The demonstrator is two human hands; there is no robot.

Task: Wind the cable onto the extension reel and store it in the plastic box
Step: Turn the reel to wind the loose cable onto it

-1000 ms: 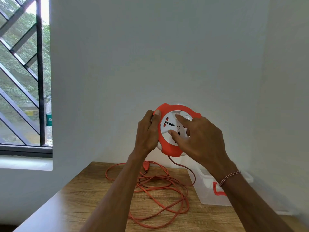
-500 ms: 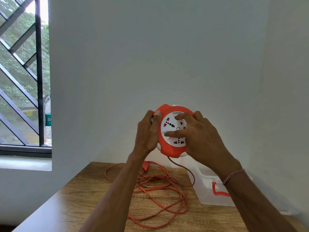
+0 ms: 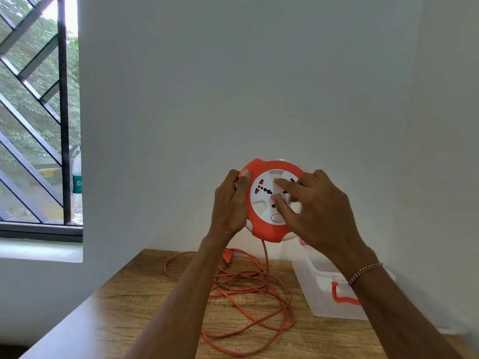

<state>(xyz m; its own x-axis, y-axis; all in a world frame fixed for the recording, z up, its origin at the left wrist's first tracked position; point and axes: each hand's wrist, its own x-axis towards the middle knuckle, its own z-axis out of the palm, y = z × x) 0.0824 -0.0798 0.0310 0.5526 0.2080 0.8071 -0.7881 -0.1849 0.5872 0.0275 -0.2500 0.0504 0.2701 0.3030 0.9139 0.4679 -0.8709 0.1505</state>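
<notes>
Gripping one extension reel, left hand at rim, right hand spread on face; one cable, one plastic box.

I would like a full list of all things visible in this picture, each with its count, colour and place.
extension reel: one, orange and white, held up in front of the wall
cable: one, orange, loose loops on the table, running up to the reel
plastic box: one, clear with orange latch, on the table at right
table: one, wooden, below
window grille: one, dark, at left
bottle: one, clear with green label, at the window
bracelet: one, on right wrist
left hand: grips the reel's edge
right hand: fingers on the white face
</notes>
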